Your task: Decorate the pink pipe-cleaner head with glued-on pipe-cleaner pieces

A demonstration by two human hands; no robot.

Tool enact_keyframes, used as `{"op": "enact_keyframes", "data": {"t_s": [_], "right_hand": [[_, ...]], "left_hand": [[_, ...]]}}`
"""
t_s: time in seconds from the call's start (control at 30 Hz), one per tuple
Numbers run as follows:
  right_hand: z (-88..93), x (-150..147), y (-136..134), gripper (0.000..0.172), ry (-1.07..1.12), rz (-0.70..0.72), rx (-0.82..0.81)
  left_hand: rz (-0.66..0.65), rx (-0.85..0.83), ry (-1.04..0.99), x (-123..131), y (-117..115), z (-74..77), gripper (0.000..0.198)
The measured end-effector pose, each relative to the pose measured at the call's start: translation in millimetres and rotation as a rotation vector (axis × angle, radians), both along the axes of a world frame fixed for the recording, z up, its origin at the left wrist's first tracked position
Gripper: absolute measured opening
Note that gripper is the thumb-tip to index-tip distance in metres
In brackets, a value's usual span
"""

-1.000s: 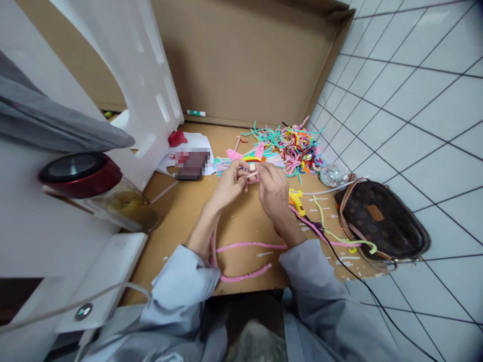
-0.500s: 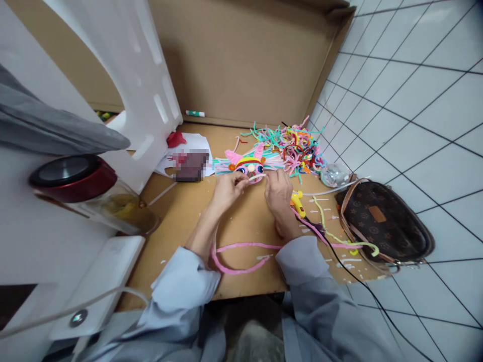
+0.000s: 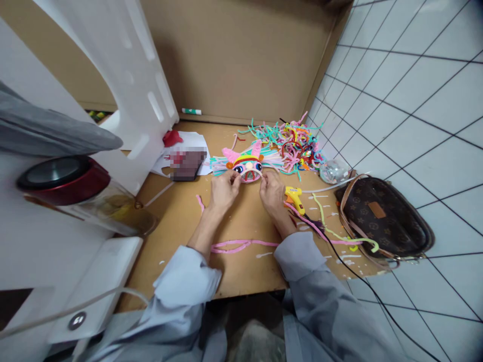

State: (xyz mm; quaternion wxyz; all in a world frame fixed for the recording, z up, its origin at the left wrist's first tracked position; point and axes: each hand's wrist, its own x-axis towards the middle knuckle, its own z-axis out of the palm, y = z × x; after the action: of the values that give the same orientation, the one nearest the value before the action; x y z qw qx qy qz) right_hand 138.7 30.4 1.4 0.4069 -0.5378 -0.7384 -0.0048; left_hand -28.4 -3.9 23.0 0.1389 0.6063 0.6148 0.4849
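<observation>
My left hand [image 3: 223, 192] and my right hand [image 3: 272, 193] are both closed in pinches on the two ends of a thin pale pipe cleaner [image 3: 253, 170]. It bows upward between my fingertips, in front of a small craft animal face [image 3: 247, 160]. That face has pink horns, a yellow and red band and big round eyes. Whether the strip touches the face I cannot tell. On the table below my wrists lies a long pink pipe cleaner [image 3: 245, 244], partly hidden by my left forearm. A yellow hot glue gun [image 3: 295, 199] rests just right of my right hand.
A tangled heap of coloured pipe cleaners [image 3: 298, 143] lies at the back right. A brown handbag [image 3: 385, 218] sits on the right, with a black cord [image 3: 341, 261] running past it. At the left stands a glass bottle with a red lid [image 3: 64, 178]. Tiled wall on the right.
My hands have moved slightly left and a little apart, and the pale strip now arches across the lower face. The pink pipe cleaner below has shifted, its loop flattened.
</observation>
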Motion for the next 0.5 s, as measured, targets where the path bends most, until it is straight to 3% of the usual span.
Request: {"op": "enact_keyframes", "data": {"t_s": [0.23,0.5], "right_hand": [[-9.1,-6,2,0.021,0.068,0.004,-0.038],[-10.2,-7,6,0.019,0.102,0.033,-0.134]], "left_hand": [[0.046,-0.022,0.030,5,2,-10.1,0.022],[0.131,0.002,0.097,11,-4,-11.7,0.022]]}}
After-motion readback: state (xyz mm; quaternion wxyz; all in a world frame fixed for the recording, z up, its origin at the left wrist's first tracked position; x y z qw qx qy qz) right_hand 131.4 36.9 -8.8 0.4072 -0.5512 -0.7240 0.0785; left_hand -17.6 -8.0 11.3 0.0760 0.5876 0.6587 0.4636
